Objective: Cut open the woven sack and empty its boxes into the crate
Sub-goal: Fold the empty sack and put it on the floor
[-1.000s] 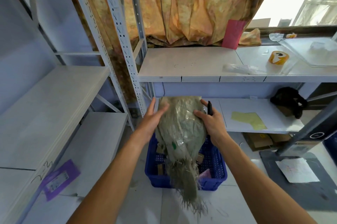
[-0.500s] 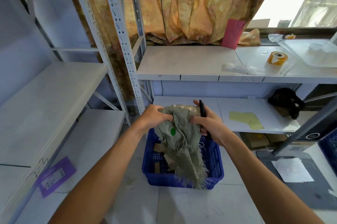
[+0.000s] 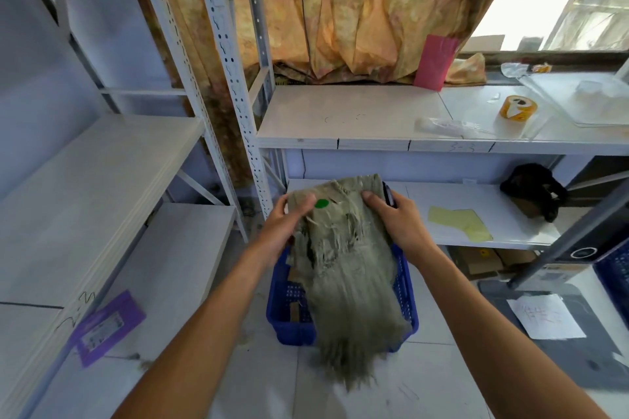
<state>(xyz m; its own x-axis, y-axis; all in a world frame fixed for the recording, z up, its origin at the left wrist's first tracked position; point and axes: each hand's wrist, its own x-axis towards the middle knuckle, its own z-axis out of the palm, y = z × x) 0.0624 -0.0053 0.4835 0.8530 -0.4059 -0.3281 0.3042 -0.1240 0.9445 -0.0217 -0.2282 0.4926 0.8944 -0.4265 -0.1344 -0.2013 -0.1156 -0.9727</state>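
A limp grey-green woven sack [image 3: 343, 268] with a green dot and frayed cut edge hangs over the blue crate [image 3: 284, 313] on the floor. My left hand [image 3: 286, 221] grips the sack's upper left corner. My right hand [image 3: 396, 221] grips its upper right and also holds a black cutter [image 3: 388, 194] against it. Brown cardboard boxes [image 3: 295, 311] show inside the crate at its left; the sack hides most of the crate's inside.
White metal shelving stands ahead and to the left. A yellow tape roll [image 3: 518, 107], a pink card [image 3: 435, 61] and clear plastic lie on the upper shelf. A black object [image 3: 534, 188] and yellow paper [image 3: 459, 222] sit lower. A purple label [image 3: 105, 328] lies left.
The sack went from bulging and upright to flat and crumpled. Both hands moved from its sides to gripping its top and folded it over, with the frayed end hanging lower over the crate.
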